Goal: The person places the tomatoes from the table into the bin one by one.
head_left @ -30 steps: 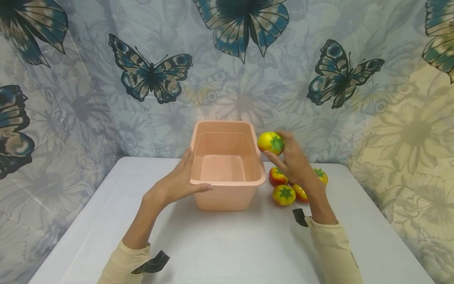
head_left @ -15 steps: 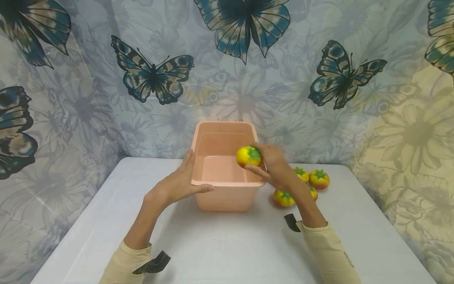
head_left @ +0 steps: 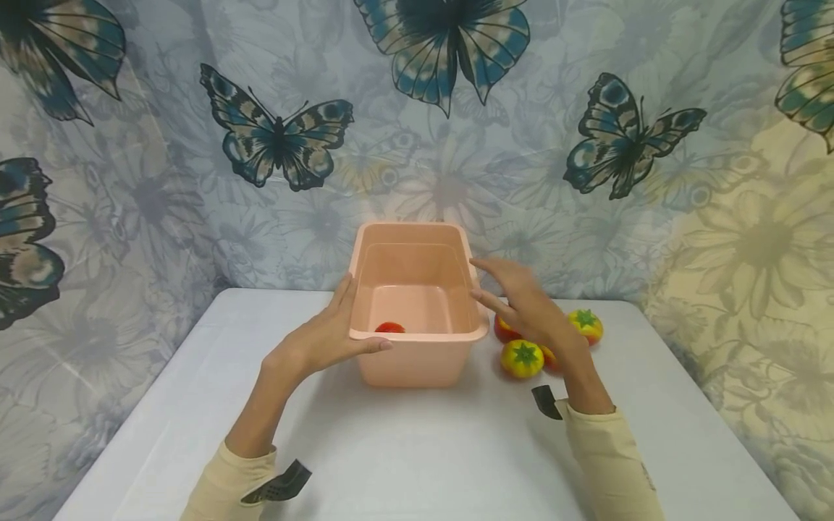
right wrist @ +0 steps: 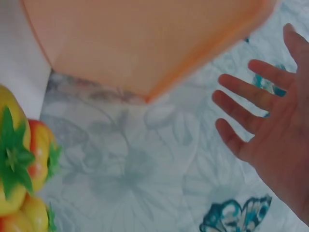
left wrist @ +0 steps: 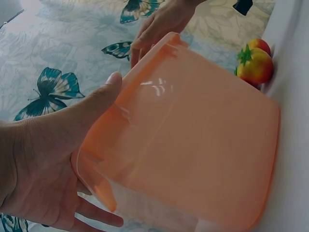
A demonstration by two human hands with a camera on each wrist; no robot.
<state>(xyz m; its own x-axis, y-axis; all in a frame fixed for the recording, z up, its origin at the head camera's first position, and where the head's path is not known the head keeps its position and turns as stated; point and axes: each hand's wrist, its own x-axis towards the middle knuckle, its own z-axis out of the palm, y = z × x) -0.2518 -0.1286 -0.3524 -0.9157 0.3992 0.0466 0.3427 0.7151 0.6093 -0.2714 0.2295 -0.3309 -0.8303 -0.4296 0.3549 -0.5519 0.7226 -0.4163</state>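
A peach-coloured plastic tub stands on the white table. My left hand rests against its near left corner, thumb along the front rim and fingers straight along the left side. In the left wrist view, that hand's fingers spread outside the tub. Inside, only the red top of a tomato-like fruit shows; the front wall hides the rest. Beside the right rim, my right hand holds nothing. The right wrist view shows this hand with its fingers spread, apart from the tub.
Several red-and-yellow fruits with green leafy tops, such as this one, sit on the table right of the tub. My right hand and forearm partly cover them. A butterfly-patterned cloth hangs behind the table.
My right hand carried a yellow-and-red tomato-like fruit left over the tub and let it go inside. It has since moved back right to the rim. My left hand has stayed put.
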